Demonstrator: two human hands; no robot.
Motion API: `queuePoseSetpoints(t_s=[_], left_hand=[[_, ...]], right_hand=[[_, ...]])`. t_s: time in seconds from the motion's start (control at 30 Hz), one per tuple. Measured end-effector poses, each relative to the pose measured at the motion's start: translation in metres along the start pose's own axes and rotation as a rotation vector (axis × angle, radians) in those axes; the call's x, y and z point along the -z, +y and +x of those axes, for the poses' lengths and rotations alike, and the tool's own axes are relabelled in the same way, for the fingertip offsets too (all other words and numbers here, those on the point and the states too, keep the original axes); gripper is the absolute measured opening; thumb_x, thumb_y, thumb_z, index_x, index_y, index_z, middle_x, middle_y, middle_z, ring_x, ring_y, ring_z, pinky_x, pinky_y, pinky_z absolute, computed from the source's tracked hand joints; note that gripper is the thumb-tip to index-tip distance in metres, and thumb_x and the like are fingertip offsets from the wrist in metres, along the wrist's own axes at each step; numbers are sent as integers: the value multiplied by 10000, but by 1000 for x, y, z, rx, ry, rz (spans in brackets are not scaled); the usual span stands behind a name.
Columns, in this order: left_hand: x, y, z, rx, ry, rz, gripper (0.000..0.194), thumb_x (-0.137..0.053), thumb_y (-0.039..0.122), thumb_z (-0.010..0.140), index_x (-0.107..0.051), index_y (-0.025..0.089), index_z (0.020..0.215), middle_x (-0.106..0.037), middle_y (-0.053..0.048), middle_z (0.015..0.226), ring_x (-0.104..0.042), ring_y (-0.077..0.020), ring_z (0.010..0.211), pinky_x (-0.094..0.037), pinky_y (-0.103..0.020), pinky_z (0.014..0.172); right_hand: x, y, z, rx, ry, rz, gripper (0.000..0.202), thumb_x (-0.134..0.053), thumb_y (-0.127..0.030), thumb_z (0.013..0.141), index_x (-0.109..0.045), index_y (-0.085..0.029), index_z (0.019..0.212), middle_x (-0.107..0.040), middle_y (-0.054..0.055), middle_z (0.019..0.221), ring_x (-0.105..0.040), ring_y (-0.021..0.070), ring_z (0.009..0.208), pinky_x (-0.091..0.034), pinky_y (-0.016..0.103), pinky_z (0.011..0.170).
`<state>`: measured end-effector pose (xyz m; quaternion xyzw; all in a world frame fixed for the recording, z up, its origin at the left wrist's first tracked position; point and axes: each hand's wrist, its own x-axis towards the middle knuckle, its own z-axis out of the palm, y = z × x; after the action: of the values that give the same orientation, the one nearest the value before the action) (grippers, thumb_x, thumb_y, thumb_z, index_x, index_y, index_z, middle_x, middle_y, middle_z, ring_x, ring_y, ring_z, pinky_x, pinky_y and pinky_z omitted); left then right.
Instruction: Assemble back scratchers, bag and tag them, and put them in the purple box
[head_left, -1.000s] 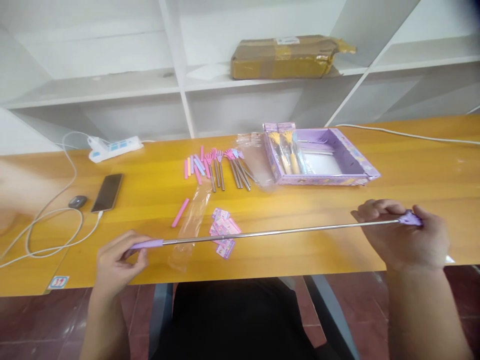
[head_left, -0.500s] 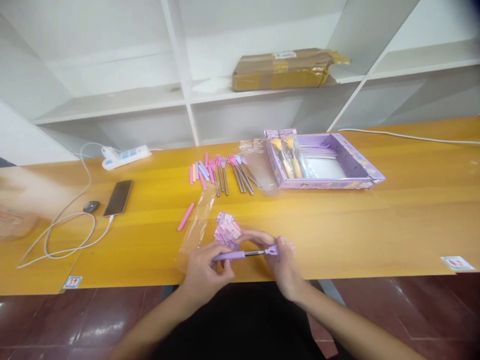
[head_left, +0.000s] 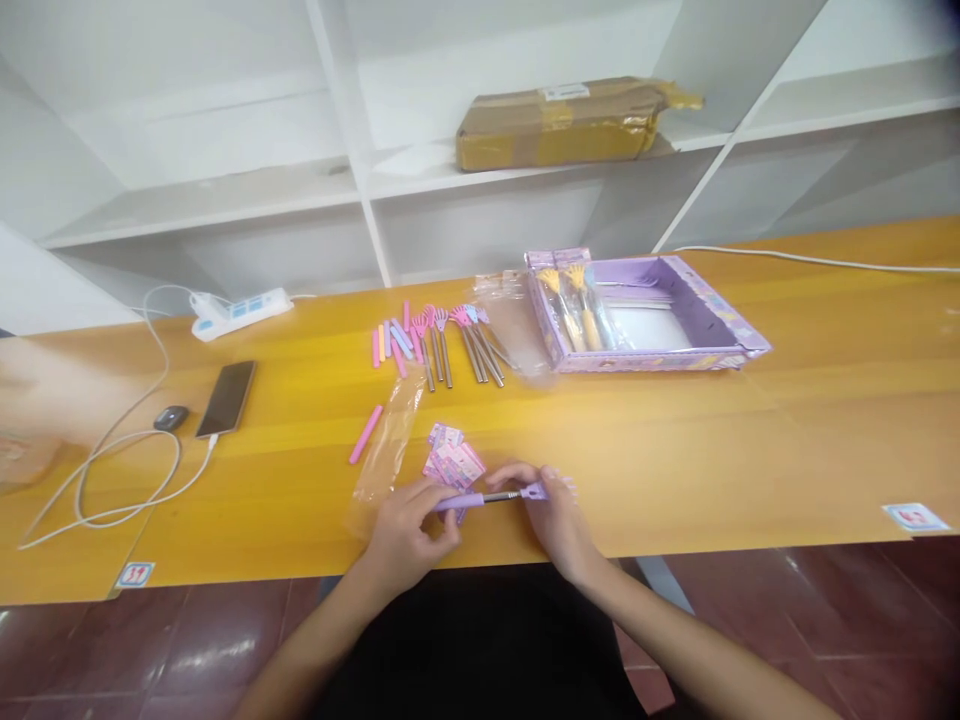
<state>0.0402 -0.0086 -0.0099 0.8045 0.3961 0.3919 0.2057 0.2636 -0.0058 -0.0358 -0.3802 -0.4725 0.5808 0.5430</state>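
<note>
Between my hands lies a purple back scratcher with a metal shaft, held level over the table's front edge. My left hand is closed around its purple handle sleeve. At the other end, my right hand grips the purple hand-shaped head, whose prongs stick out past my fingers. Pink printed cards lie in a small pile just behind my hands. Farther back are several metal back scratchers with pink and blue heads and no sleeves. Loose coloured sleeves lie to their left. A single pink sleeve rests nearer me.
A purple display box holds bagged yellow back scratchers. Clear plastic bags lie on the table. At left are a phone, a mouse, cables and a power strip. A taped carton sits on the shelf.
Both hands keep hold of the back scratcher, which stays nearly in place. The camera view has shifted slightly, and more of the cards shows.
</note>
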Motion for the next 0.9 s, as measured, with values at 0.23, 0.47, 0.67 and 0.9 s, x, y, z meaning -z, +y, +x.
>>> queuePoseSetpoints(t_s=[0.23, 0.47, 0.67, 0.9], left_hand=[[2, 0, 1, -11, 0, 119, 216, -598, 90, 889, -722, 210, 1020, -716, 4, 769, -645, -137, 629, -524, -251, 630], [6, -1, -2, -63, -71, 344, 114, -691, 311, 993, -710, 210, 945, -714, 6, 727, -674, -152, 628, -473, -260, 616], [32, -13, -6, -44, -97, 577, 212, -629, 179, 972, -684, 215, 771, -672, 13, 609, -641, -147, 557, -406, -257, 563], [120, -55, -42, 113, -93, 937, 257, -547, 100, 864, -666, 217, 668, -657, -15, 595, -618, -173, 528, -365, -265, 506]], right_hand=[[0, -4, 2, -13, -17, -13, 687, -238, -608, 1123, -818, -260, 1004, -740, 71, 988, -654, 282, 1010, -463, 418, 988], [1, -11, 4, -46, -18, -66, 687, -282, -646, 1095, -828, -243, 992, -745, 68, 945, -651, 283, 959, -466, 412, 934], [11, -28, 5, -17, 80, -57, 617, -334, -594, 1092, -824, -252, 940, -742, 67, 923, -632, 278, 921, -473, 415, 913], [127, -64, 21, 124, 395, -60, 436, -463, -511, 982, -717, -255, 737, -645, 83, 751, -584, 280, 811, -471, 438, 812]])
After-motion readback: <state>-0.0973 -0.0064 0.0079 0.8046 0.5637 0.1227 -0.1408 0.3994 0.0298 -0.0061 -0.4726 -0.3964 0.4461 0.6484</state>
